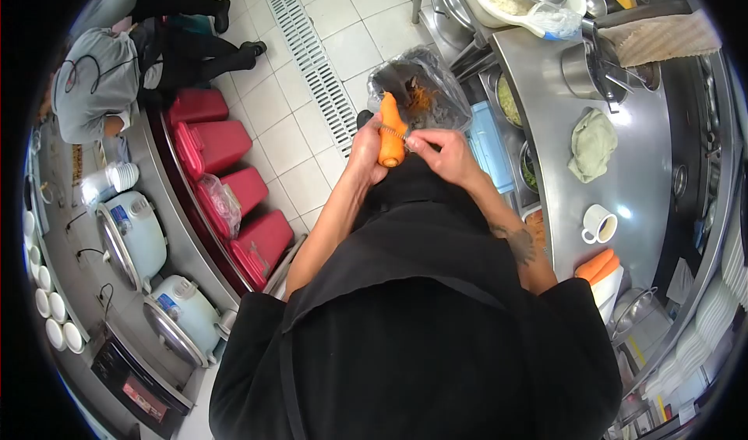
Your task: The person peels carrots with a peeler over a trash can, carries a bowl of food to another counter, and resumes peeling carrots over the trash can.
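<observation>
An orange carrot (391,116) is held lengthwise in my left hand (365,145), whose fingers wrap round its left side. My right hand (442,153) is closed on a small peeler (395,133), its thin metal blade lying across the carrot. Much of the peeler is hidden by the fingers. Just beyond both hands a bin lined with a clear plastic bag (460,101) stands on the floor. Orange peelings (423,98) lie inside it.
On the right, a steel counter (538,89) bears a green cloth (594,145), a mug (599,224) and more carrots (598,265). Red bins (261,245) and rice cookers (183,315) line the left. Another person (101,81) stands at the upper left.
</observation>
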`<state>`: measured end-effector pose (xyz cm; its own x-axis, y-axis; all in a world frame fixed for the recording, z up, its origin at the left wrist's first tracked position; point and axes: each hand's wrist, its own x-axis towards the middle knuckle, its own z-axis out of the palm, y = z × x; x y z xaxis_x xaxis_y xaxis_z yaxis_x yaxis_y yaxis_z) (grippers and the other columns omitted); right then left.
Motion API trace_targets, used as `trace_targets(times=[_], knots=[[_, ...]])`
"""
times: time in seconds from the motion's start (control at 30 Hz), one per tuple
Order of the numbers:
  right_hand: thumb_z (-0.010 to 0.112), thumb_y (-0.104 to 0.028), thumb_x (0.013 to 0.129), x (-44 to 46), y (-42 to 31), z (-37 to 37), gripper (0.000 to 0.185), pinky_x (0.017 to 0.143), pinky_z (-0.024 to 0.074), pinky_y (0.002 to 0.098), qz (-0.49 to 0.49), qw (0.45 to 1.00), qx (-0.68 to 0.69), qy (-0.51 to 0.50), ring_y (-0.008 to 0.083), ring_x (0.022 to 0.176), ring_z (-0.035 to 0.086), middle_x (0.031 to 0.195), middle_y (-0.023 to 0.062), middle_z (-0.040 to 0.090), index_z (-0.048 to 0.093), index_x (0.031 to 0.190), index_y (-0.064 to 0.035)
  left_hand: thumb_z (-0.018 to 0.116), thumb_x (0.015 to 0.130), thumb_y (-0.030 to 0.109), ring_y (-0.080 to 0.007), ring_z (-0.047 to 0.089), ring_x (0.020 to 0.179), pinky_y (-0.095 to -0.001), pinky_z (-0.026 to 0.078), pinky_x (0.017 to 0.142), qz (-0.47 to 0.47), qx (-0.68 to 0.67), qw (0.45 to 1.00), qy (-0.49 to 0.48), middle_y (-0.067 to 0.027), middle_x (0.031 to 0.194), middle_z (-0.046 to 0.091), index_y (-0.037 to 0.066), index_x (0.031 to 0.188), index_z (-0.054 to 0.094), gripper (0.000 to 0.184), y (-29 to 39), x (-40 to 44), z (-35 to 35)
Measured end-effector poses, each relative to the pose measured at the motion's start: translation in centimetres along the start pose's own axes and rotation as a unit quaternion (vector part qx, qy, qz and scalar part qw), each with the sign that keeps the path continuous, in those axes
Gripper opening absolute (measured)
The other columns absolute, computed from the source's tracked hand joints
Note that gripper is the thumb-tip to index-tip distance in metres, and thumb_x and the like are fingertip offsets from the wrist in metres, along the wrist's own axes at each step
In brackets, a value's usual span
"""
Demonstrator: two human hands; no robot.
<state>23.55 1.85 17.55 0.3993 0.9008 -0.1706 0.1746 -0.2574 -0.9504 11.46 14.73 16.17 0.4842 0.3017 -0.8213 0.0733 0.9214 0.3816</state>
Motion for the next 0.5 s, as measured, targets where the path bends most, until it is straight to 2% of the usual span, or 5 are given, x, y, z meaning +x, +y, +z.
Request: trace_targets(times=[0.03,0.2,0.3,0.33,0.5], knots=[[0.066,-0.022,0.091,0.4,1.5,0.2,0.026,0.076,0.0522,0.0302,0.018,1.0,-0.001,-0.001,0.0194,0.085,0.069,0.09,0.0148,0.072,0.069,0.102,0.0017,0.034,0.103,0.036,-0.023,0.059,0.076,-0.0386,0.053,0.063,-0.001,-0.002,1.0,0.003,-0.011,0.091,0.057,0.001,0.112,0.05,0.039,-0.2,-0.3,-0.1],[0.063,-0.029,0.093,1.7,4.2,1.0,0.032,0.06,0.0475,0.0268,0.025,0.999,0.016,-0.024,0.009,0.065,0.059,0.073,0.0048,0.067,0.07,0.103,0.0005,0.031,0.104,0.035,-0.0238,0.059,0.065,-0.0367,0.054,0.054,-0.032,0.049,0.998,0.013,-0.0132,0.085,0.058,-0.001,0.113,0.048,0.041,-0.5,-0.6,-1.3],[0.062,-0.034,0.092,3.8,7.4,0.7,0.035,0.064,0.0502,0.0302,0.123,0.99,0.057,-0.032,0.0149,0.066,0.063,0.07,0.0088,0.066,0.071,0.099,-0.0011,0.032,0.104,0.036,-0.0222,0.059,0.065,-0.0361,0.054,0.055,-0.039,0.065,0.997,-0.014,-0.0111,0.084,0.058,0.0,0.11,0.051,0.041,-1.4,-1.6,-1.1],[0.061,-0.036,0.093,4.3,8.4,0.9,0.036,0.053,0.0443,0.0293,0.152,0.984,0.086,-0.036,0.0111,0.056,0.054,0.06,0.003,0.057,0.072,0.095,-0.0017,0.033,0.104,0.036,-0.0215,0.06,0.065,-0.0359,0.054,0.055,-0.047,0.081,0.995,-0.024,-0.0101,0.084,0.059,0.001,0.11,0.052,0.04,-1.4,-1.8,-0.9],[0.06,-0.038,0.093,6.0,11.7,0.7,0.038,0.044,0.0356,0.0286,0.263,0.956,0.12,-0.05,0.0087,0.049,0.047,0.058,0.0002,0.054,0.071,0.084,-0.0032,0.037,0.103,0.037,-0.022,0.061,0.069,-0.0373,0.055,0.06,-0.038,0.071,0.996,-0.043,-0.0107,0.084,0.059,0.002,0.11,0.052,0.038,-1.0,-1.2,-0.3]])
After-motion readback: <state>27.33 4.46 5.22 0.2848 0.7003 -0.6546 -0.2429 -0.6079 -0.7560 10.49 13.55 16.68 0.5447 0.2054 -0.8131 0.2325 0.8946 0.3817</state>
